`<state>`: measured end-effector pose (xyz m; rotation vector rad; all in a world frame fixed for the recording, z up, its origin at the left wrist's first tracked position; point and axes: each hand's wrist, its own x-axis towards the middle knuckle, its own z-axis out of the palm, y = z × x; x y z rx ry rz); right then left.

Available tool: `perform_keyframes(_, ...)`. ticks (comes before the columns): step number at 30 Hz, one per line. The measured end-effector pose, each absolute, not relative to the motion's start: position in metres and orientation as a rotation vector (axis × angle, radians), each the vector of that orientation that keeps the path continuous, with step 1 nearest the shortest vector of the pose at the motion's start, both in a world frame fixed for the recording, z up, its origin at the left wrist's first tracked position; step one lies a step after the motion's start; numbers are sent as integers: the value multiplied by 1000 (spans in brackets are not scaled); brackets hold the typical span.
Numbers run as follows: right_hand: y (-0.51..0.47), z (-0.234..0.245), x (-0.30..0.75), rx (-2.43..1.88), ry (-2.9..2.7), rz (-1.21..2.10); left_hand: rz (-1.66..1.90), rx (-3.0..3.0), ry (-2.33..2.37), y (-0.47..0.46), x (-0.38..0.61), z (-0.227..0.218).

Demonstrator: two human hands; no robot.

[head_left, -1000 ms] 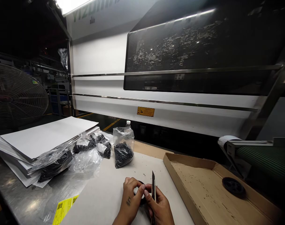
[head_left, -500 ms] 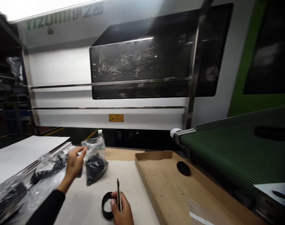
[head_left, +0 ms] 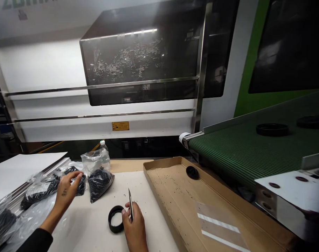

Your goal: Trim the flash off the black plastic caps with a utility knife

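My left hand is raised over the left side of the table, thumb and fingertips pinched together; anything between them is too small to make out. Just beyond it stands a clear plastic bag filled with small black parts. My right hand is closed around a slim knife, its pointed blade tilted upward. A black ring lies on the white sheet right beside the right fingers; whether they touch it I cannot tell.
More bags of black parts lie at left. A shallow cardboard tray on the right holds a black round part. Beyond it a green conveyor belt carries black rings. A bottle stands behind the bag.
The view has swung right and down, showing more of the conveyor. The right hand has turned slightly with the knife, and its fingers overlap the ring less. My left hand stays pinched.
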<state>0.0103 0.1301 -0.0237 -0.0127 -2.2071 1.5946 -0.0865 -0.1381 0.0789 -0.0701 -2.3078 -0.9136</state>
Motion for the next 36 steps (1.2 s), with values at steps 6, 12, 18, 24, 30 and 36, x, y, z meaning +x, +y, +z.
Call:
perform_keyframes(6,129,-12,26,-63,-2477,1278,-1222,-129,-2416,-96,-32,13)
perform_keyframes(12,126,-16,26,-117,-2493,1277,-1433,-396,-2602,-48,-32,-23)
perform_keyframes(18,131,-15,24,42,-2345,1507,-2062,-645,-2440,-48,-23,-23)
perform_keyframes(24,131,-18,18,142,-2255,1712,-2635,-611,-2171,-55,-13,-9)
perform_keyframes(30,143,-10,24,31,-2234,1853,-2261,-699,-2354,-61,-15,-21)
perform_keyframes(36,161,-5,43,-45,-2242,1983,-1353,-1023,-2704,-80,-28,-9)
